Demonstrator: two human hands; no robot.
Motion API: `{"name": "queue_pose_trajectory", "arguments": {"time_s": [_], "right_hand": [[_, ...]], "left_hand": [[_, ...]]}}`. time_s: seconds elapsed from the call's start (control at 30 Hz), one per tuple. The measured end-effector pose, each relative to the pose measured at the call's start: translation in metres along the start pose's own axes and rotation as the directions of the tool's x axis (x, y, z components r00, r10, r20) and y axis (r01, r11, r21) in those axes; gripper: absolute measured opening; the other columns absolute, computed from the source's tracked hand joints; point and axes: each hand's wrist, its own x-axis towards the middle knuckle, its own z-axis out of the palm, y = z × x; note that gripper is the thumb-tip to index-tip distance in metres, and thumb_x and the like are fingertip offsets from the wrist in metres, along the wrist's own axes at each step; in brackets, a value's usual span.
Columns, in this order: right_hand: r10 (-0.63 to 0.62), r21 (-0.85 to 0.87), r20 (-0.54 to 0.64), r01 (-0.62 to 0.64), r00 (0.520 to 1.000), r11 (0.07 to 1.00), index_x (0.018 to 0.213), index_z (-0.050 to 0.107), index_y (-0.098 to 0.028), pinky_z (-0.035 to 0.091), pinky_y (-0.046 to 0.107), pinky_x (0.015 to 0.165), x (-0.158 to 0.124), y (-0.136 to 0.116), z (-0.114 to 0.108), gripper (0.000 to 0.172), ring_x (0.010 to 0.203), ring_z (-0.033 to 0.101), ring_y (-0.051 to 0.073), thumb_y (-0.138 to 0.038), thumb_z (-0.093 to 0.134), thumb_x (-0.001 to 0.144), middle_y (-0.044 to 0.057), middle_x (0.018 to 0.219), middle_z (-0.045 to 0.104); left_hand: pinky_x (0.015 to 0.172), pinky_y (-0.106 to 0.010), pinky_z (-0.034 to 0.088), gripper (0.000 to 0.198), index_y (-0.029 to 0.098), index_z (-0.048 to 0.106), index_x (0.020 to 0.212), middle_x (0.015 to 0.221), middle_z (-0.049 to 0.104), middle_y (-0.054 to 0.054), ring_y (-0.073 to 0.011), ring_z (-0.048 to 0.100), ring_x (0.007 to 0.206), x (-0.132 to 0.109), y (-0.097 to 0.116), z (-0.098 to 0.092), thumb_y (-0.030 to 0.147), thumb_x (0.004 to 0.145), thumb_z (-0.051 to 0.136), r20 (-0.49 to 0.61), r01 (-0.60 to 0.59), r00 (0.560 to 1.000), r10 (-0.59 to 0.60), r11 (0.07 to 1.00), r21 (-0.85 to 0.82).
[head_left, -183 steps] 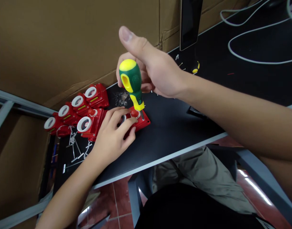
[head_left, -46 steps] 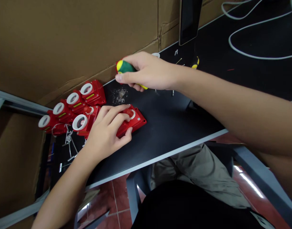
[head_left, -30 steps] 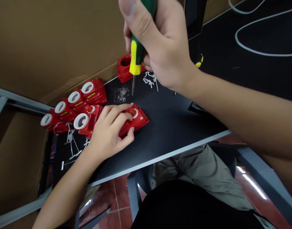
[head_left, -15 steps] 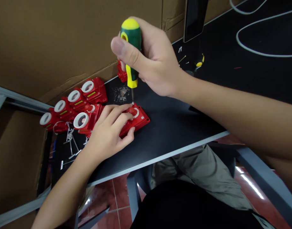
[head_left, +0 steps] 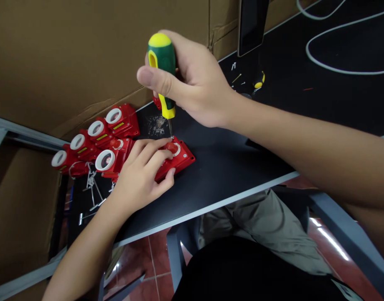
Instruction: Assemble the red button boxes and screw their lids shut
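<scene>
My right hand point(head_left: 194, 79) is wrapped round the green and yellow handle of a screwdriver point(head_left: 163, 56), its thumb lying across the side. The screwdriver's thin shaft points down, its tip at a screw on the upper edge of a red housing point(head_left: 186, 158). Over that housing lies my left hand point(head_left: 144, 171), fingers curved and gripping it beside a red round knob point(head_left: 172, 147) with a white ring. Part of the housing is hidden under my left palm. Just left of this hand sits another red unit point(head_left: 121, 155) with a white-rimmed round window.
More red units point(head_left: 124, 119) with white rings stand in a row at the left. Metal T-shaped rods point(head_left: 93, 188) lie near them. Light debris point(head_left: 157, 125), small screws point(head_left: 233, 66), a yellow-black tool point(head_left: 258, 85), a dark-screened device point(head_left: 253, 25) and a white cable point(head_left: 329, 67) rest further back.
The screwdriver handle and my right hand have shifted a little left and down, and the handle leans further left. My left hand still holds the housing.
</scene>
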Motion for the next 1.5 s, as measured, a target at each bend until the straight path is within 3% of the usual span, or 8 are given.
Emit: {"name": "queue_pose_trajectory", "arguments": {"time_s": [0.33, 0.43, 0.57, 0.8, 0.93, 1.13, 1.3, 1.5], "right_hand": [[0.252, -0.036, 0.065, -0.250, 0.966, 0.968, 0.102, 0.057, -0.032, 0.054, 0.028, 0.097, -0.002, -0.017, -0.008, 0.027, 0.100, 0.067, 0.022, -0.046, 0.079, 0.108, -0.001, 0.098, 0.063], [0.256, 0.044, 0.080, -0.260, 0.963, 0.965, 0.104, 0.056, -0.031, 0.053, 0.027, 0.081, -0.001, -0.015, -0.006, 0.026, 0.089, 0.066, 0.019, -0.044, 0.078, 0.109, -0.003, 0.094, 0.063], [0.229, 0.213, 0.240, -0.281, 0.944, 0.936, 0.104, 0.058, -0.029, 0.034, 0.030, 0.050, 0.003, -0.010, -0.009, 0.031, 0.061, 0.045, 0.013, -0.050, 0.080, 0.110, -0.006, 0.088, 0.062], [0.134, 0.349, 0.575, -0.390, 0.807, 0.852, 0.116, 0.080, -0.019, 0.048, 0.016, 0.054, 0.011, -0.014, -0.029, 0.026, 0.071, 0.064, 0.007, -0.036, 0.093, 0.103, -0.002, 0.096, 0.081], [0.340, 0.142, 0.674, -0.566, 0.656, 0.812, 0.109, 0.086, -0.024, 0.056, 0.017, 0.063, 0.016, -0.030, -0.036, 0.025, 0.088, 0.079, 0.012, -0.017, 0.099, 0.088, -0.001, 0.108, 0.089], [0.365, 0.053, 0.511, -0.452, 0.778, 0.890, 0.095, 0.085, -0.028, 0.060, 0.018, 0.079, 0.017, -0.022, -0.040, 0.030, 0.099, 0.082, 0.013, -0.031, 0.107, 0.076, -0.008, 0.097, 0.085], [0.345, -0.017, 0.400, -0.369, 0.849, 0.929, 0.085, 0.075, -0.027, 0.056, 0.022, 0.072, 0.014, -0.009, -0.036, 0.047, 0.087, 0.074, 0.013, -0.041, 0.115, 0.063, -0.007, 0.090, 0.075], [0.223, -0.035, 0.504, -0.238, 0.835, 0.971, 0.086, 0.069, -0.022, 0.047, 0.024, 0.071, 0.012, -0.014, -0.030, 0.042, 0.076, 0.056, 0.011, -0.045, 0.103, 0.092, -0.005, 0.080, 0.065]], "left_hand": [[0.105, -0.060, 0.066, 0.024, 0.023, 0.065, 0.128, 0.147, 0.081, -0.018, -0.0390, 0.073, 0.124, 0.000, 0.001, 0.000, 0.019, 0.106, 0.073, -0.006, -0.024, 1.000, 0.025, 1.000, 0.017], [0.105, -0.060, 0.066, 0.026, 0.024, 0.065, 0.129, 0.147, 0.081, -0.017, -0.0387, 0.073, 0.125, 0.001, 0.000, 0.000, 0.020, 0.105, 0.073, 0.001, -0.023, 1.000, 0.023, 1.000, 0.012], [0.103, -0.059, 0.068, 0.027, 0.024, 0.065, 0.127, 0.141, 0.083, -0.016, -0.0376, 0.074, 0.121, 0.001, 0.000, 0.000, 0.018, 0.103, 0.076, -0.025, -0.067, 0.997, 0.067, 0.998, -0.014], [0.098, -0.057, 0.070, 0.031, 0.025, 0.066, 0.125, 0.139, 0.084, -0.016, -0.0362, 0.076, 0.120, 0.002, 0.003, -0.002, 0.017, 0.099, 0.081, -0.059, -0.188, 0.981, 0.183, 0.976, -0.105], [0.099, -0.058, 0.071, 0.032, 0.023, 0.066, 0.125, 0.139, 0.084, -0.018, -0.0378, 0.076, 0.122, 0.003, 0.003, -0.003, 0.016, 0.098, 0.083, -0.052, -0.195, 0.980, 0.191, 0.974, -0.111], [0.098, -0.057, 0.071, 0.031, 0.027, 0.068, 0.125, 0.140, 0.085, -0.014, -0.0363, 0.077, 0.121, 0.003, 0.003, -0.002, 0.017, 0.098, 0.081, -0.053, -0.177, 0.984, 0.172, 0.978, -0.114], [0.099, -0.058, 0.070, 0.031, 0.028, 0.068, 0.126, 0.142, 0.085, -0.014, -0.0362, 0.078, 0.121, 0.002, 0.003, -0.001, 0.018, 0.098, 0.080, -0.042, -0.165, 0.986, 0.162, 0.981, -0.101], [0.102, -0.059, 0.069, 0.032, 0.026, 0.065, 0.126, 0.145, 0.083, -0.017, -0.0372, 0.076, 0.120, 0.003, 0.004, -0.002, 0.018, 0.099, 0.080, -0.030, -0.169, 0.986, 0.167, 0.981, -0.095]]}}
